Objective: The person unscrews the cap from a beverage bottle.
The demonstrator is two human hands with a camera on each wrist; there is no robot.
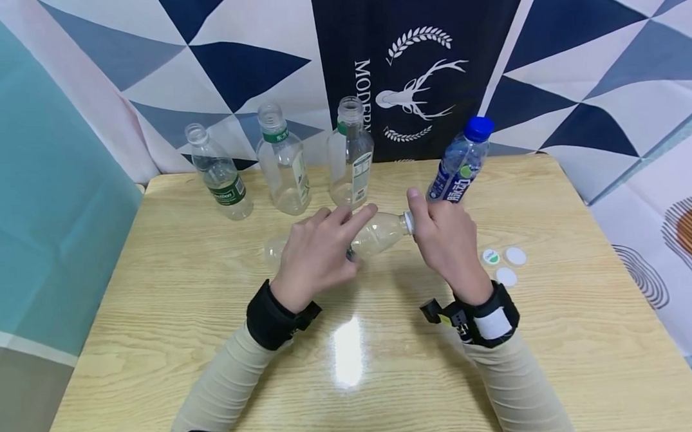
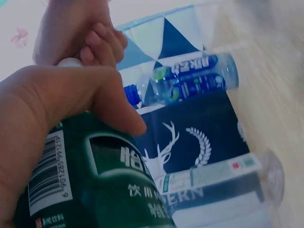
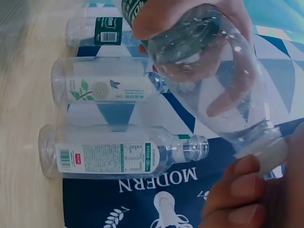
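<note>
A clear plastic bottle (image 1: 381, 233) with a green label (image 2: 104, 175) lies on its side between my hands, its neck toward the right. My left hand (image 1: 320, 250) grips its body, the fingers wrapped round it. At the neck, my right hand (image 1: 448, 240) pinches the white cap (image 3: 268, 149) with curled fingers, the thumb pointing away from me in the head view. Behind the right hand stands a bottle with a blue cap and blue label (image 1: 458, 163).
Along the back stand three capless clear bottles: a small green-labelled one (image 1: 222, 176), one with a green neck band (image 1: 282, 164) and a similar one (image 1: 350, 158). Three loose caps (image 1: 515, 255) lie right of my right hand. A patterned cloth (image 1: 258, 59) hangs behind the wooden table (image 1: 170, 301).
</note>
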